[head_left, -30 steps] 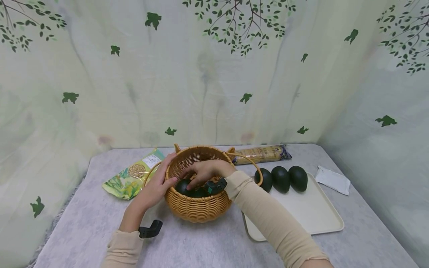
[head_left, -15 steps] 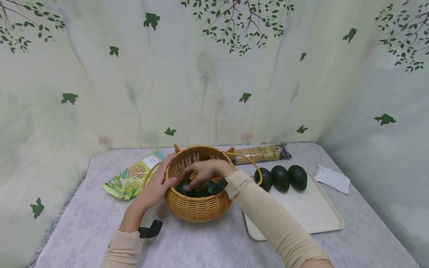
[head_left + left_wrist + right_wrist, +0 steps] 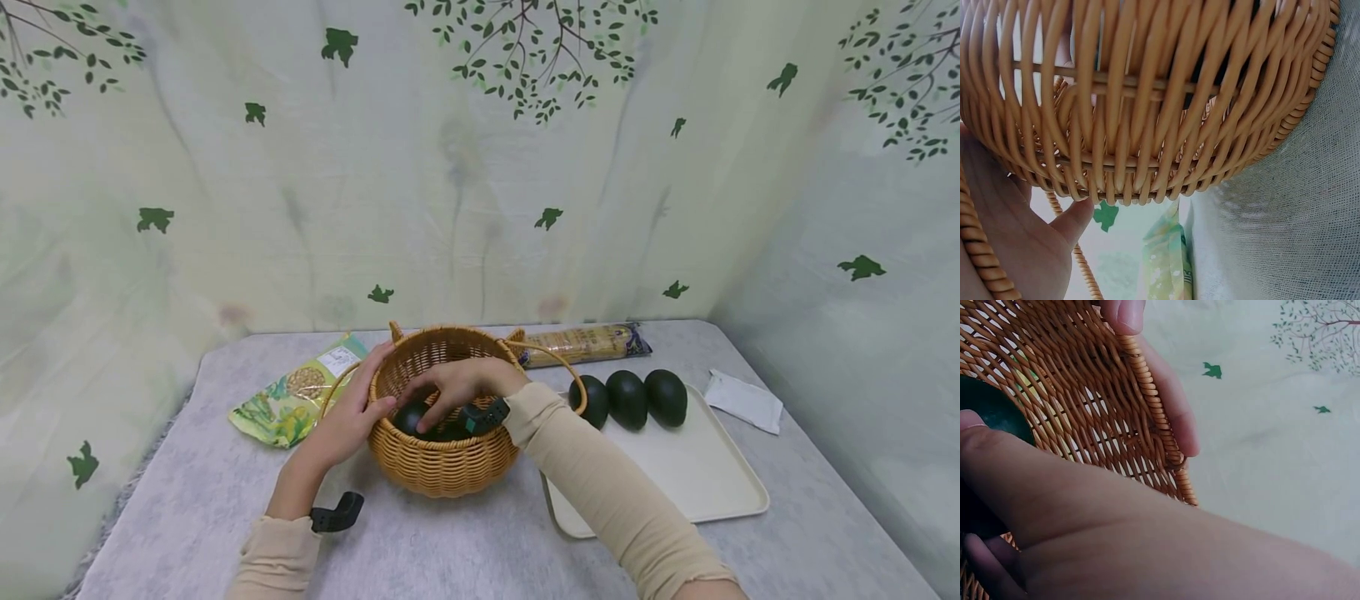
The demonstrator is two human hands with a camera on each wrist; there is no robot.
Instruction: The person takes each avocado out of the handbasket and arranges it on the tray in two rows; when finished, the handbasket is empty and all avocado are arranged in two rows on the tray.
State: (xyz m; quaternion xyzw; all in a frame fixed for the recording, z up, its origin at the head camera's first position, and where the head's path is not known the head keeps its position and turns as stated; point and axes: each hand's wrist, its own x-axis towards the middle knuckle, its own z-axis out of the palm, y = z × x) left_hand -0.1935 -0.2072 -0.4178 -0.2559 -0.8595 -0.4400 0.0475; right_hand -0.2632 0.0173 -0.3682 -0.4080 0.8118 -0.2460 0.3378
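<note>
A round wicker basket (image 3: 442, 471) stands on the table in the head view. My left hand (image 3: 351, 421) grips its left rim; in the right wrist view the thumb (image 3: 1127, 315) lies over the rim and a finger runs along the outside. Inside the basket my right hand (image 3: 459, 387) holds a dark green avocado (image 3: 408, 417), thumb and fingers about it. The right wrist view shows this avocado (image 3: 1000, 412) against the woven wall. Another dark avocado (image 3: 452, 432) lies beside it, mostly hidden by the hand and wrist strap.
Three avocados (image 3: 627, 402) sit in a row at the back of a cream tray (image 3: 697, 475), right of the basket. A green bag (image 3: 300, 392) lies at left, a noodle packet (image 3: 585, 345) behind, a white packet (image 3: 745, 402) far right. The basket's handle (image 3: 558, 357) leans over the tray's corner.
The right hand's fingers have shifted very slightly on the avocado inside the basket. The left hand and the basket stay where they were.
</note>
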